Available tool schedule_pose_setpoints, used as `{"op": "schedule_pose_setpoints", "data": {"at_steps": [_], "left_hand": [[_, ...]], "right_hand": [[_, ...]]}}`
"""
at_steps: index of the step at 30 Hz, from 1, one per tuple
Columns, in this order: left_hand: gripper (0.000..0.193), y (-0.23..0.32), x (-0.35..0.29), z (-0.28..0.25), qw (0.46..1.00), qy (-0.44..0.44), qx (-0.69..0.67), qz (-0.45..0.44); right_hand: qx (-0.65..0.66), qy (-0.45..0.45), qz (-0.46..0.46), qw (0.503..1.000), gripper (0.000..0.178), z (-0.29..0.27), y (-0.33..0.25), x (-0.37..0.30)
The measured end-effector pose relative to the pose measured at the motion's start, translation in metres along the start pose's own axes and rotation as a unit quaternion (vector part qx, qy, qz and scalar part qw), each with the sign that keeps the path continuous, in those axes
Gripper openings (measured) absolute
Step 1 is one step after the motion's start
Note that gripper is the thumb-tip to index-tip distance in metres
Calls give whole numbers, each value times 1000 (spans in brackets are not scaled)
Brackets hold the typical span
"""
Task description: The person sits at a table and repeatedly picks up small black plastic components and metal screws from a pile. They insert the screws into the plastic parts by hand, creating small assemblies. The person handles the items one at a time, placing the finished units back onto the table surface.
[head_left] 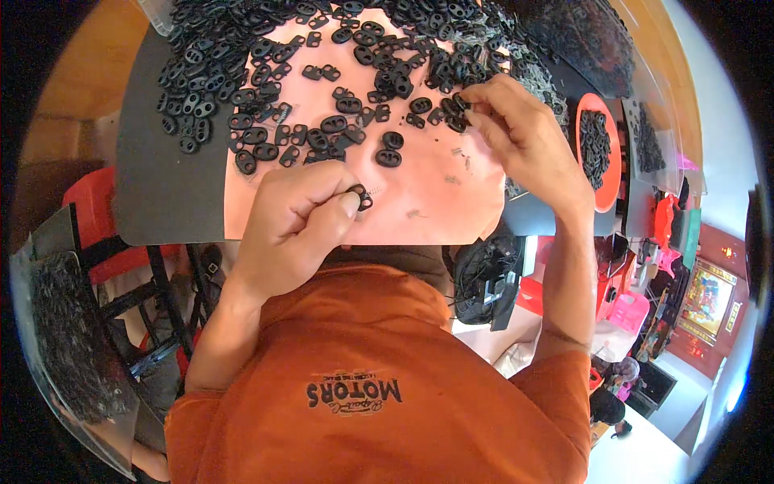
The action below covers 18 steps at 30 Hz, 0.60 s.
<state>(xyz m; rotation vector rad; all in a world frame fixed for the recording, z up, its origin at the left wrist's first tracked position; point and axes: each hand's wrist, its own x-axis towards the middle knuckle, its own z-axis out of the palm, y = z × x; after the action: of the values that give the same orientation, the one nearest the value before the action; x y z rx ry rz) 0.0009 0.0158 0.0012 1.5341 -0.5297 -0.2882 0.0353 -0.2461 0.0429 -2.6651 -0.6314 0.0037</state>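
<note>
Near the front edge of a salmon-pink sheet (435,222), my left hand (298,218) is closed in a pinch. Between its thumb and forefinger sticks out a small black plastic cord lock (364,198) with round holes, partly covered by the fingers. My right hand (528,137) reaches to the right side of the sheet, thumb and forefinger closing on a black cord lock piece (461,102) among others. Loose oval two-holed bodies (389,158) and smaller flat pieces (289,156) lie scattered between the hands and beyond them.
A dense heap of black parts (201,68) covers the far table. Small springs (542,89) lie heaped to the right, near an orange plate (610,157) of black pieces. A dark table top (165,202) shows at left. Below stand a red chair (93,194) and a black fan (484,278).
</note>
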Motion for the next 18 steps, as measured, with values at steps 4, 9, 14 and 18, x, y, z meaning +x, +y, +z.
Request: {"op": "schedule_pose_setpoints", "data": {"at_steps": [4, 9, 14, 18], "left_hand": [[17, -1, 0, 1, 1000, 9, -12, 1], [17, -1, 0, 3, 1000, 21, -12, 3], [17, -1, -1, 2, 1000, 14, -12, 9], [16, -3, -3, 1, 1000, 13, -17, 16]], "right_hand": [[-2, 5, -21, 1000, 15, 2, -4, 7], [-12, 8, -41, 999, 16, 13, -11, 17], [-42, -8, -49, 998, 19, 16, -16, 19], [-92, -37, -36, 994, 22, 15, -26, 25]]}}
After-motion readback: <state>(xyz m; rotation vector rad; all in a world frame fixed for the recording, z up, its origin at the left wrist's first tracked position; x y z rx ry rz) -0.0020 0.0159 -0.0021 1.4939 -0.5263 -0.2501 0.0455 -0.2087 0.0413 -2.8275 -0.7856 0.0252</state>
